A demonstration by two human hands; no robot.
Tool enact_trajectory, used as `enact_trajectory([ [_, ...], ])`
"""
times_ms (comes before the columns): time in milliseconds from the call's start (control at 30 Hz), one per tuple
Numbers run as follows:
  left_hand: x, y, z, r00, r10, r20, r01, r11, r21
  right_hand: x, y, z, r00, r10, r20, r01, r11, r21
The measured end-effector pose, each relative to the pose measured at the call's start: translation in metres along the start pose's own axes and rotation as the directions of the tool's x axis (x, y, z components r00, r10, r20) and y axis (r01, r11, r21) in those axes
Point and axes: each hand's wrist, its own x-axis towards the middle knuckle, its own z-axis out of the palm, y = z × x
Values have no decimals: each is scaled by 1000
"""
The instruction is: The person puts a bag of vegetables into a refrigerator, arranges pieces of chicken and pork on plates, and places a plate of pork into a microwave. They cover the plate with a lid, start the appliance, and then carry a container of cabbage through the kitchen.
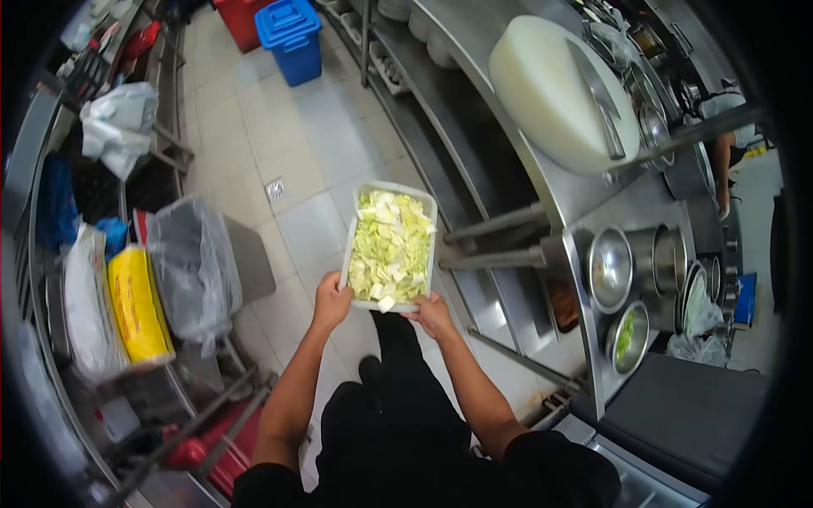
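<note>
In the head view, a pale rectangular tray (348,254) is held out in front of my body, above the tiled floor. Chopped cabbage (391,241) in pale green and white pieces fills it. My left hand (333,298) grips the tray's near left corner, thumb on the rim. At the near right corner, my right hand (433,315) is closed on the same tray. The fingers of both hands are partly hidden beneath it.
On the right, a steel counter (550,190) carries a thick white cutting board (542,85) with a cleaver (603,110), plus metal bowls (610,267). A lined grey bin (246,254) stands left. Ahead are a blue bin (292,46) and red bin (240,21). Another person's arm (722,169) shows far right.
</note>
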Motion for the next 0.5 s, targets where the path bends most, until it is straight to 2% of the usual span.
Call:
enact_trajectory([
  [33, 20, -7, 4, 998, 54, 15, -55, 994, 98, 21, 3, -5, 998, -23, -54, 23, 1000, -12],
  [67, 51, -5, 6, 997, 69, 30, -72, 992, 103, 47, -1, -2, 993, -57, -104, 55, 998, -25],
  [133, 104, -13, 17, 988, -47, 147, 63, 992, -109, 102, -10, -9, 987, -37, -155, 43, 998, 38],
  [167, 131, -14, 19, 953, -208, 218, 228, 971, -72, 131, -14, -18, 984, -40, -174, 58, 994, 95],
  [200, 148, -17, 21, 945, -222, 242, 243, 968, -61, 156, -14, -28, 979, -40, -198, 71, 986, 151],
  [267, 184, -22, 29, 995, -12, 104, -4, 989, 147, 217, -11, -58, 967, -34, -251, 87, 975, 204],
  [300, 193, -28, 30, 997, -38, 70, 40, 999, -28, 249, -5, -78, 952, -60, -299, 125, 971, 202],
  [333, 199, -38, 29, 1000, -8, 28, 9, 999, -53, 275, -3, -93, 935, -89, -343, 165, 966, 201],
  [400, 205, -52, 19, 998, -55, 34, 59, 991, -118, 320, -12, -115, 916, -129, -380, 237, 938, 253],
  [467, 213, -94, 4, 994, -51, 93, 64, 988, -142, 374, -7, -162, 919, -126, -373, 283, 869, 406],
  [500, 220, -109, -4, 993, -49, 107, 65, 986, -151, 392, -9, -178, 889, -91, -448, 273, 891, 363],
])
